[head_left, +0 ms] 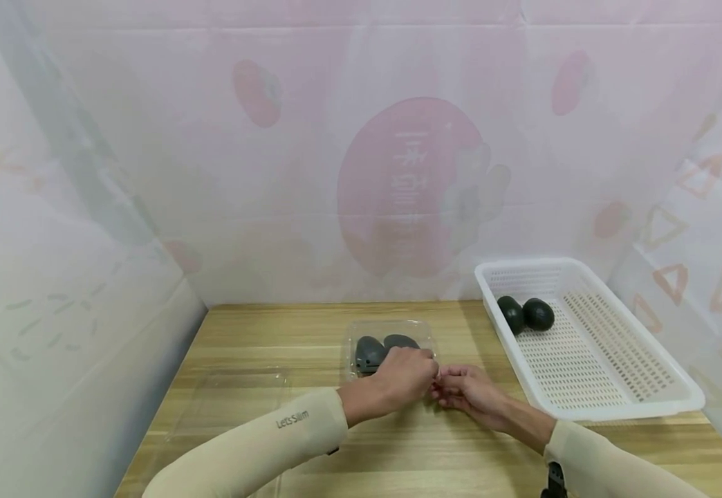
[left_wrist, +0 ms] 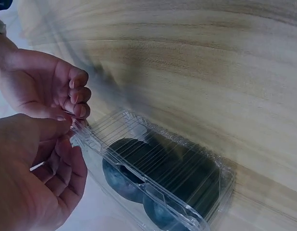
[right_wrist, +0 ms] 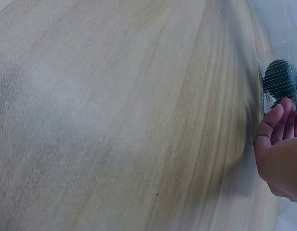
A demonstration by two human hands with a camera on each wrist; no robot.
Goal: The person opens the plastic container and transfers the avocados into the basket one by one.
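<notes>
A clear plastic clamshell box (head_left: 388,323) with ribbed walls stands on the wooden table, dark avocados (head_left: 370,351) inside it. In the left wrist view its corner (left_wrist: 83,131) lies between my two hands. My left hand (head_left: 403,377) reaches over the near right part of the box and pinches that corner between thumb and fingers. From the right, my right hand (head_left: 474,397) meets it, thumb and curled fingertips gripping the same corner. The left hand hides part of the box's front in the head view. An avocado (right_wrist: 279,79) shows through the plastic in the right wrist view.
At the right stands a white slotted basket (head_left: 613,412), two avocados (head_left: 538,315) at its far left side. Another transparent plastic container (head_left: 243,377) lies on the table's left, partly behind my left sleeve. Printed cloth walls (head_left: 286,173) border the back and sides.
</notes>
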